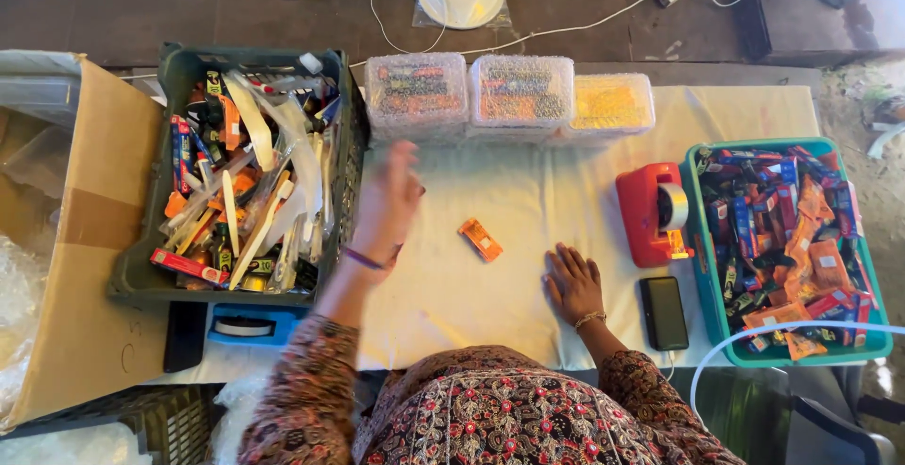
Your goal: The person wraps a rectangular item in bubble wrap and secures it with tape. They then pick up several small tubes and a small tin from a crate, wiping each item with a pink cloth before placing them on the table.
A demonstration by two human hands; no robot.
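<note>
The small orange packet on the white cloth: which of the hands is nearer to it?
The right hand, flat on the cloth just right of the orange packet. The left hand is raised and blurred, farther to its left.

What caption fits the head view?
Left hand raised near dark crate; right hand flat on cloth beside orange packet.
</note>
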